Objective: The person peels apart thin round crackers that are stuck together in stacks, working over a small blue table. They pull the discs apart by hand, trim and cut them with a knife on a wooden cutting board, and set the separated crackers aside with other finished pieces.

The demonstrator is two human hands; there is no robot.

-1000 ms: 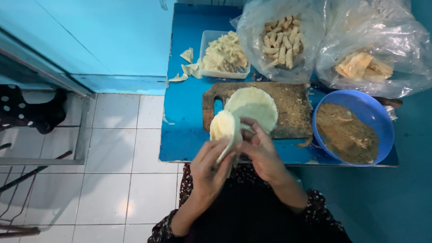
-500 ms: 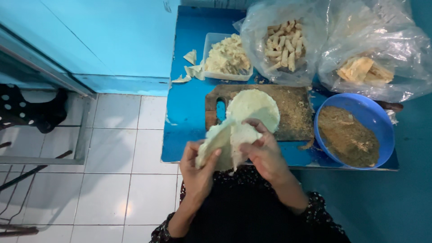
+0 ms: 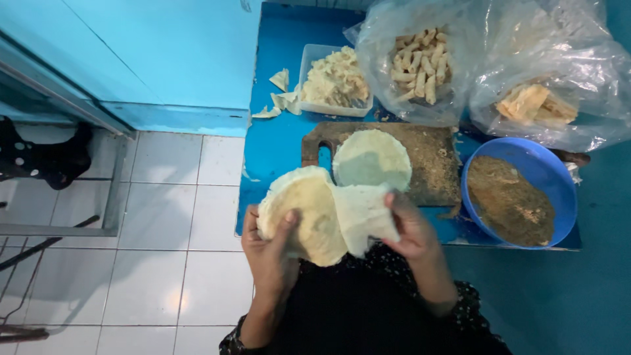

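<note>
While hands peel wrappers point(image 3: 315, 220), cutting board point(image 3: 434, 164), blue bowl point(image 3: 549, 171) beyond

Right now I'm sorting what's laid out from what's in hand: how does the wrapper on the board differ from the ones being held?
The wrapper on the board lies flat, single and untouched; the held wrappers are a stack off the table, gripped by the left hand. The right hand peels one sheet away, so it hangs folded, while the board wrapper keeps a full round outline. All are thin, pale and round.

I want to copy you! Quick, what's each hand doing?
Left hand: holding the stack of round wrappers.
Right hand: holding one thin wrapper sheet.
</note>
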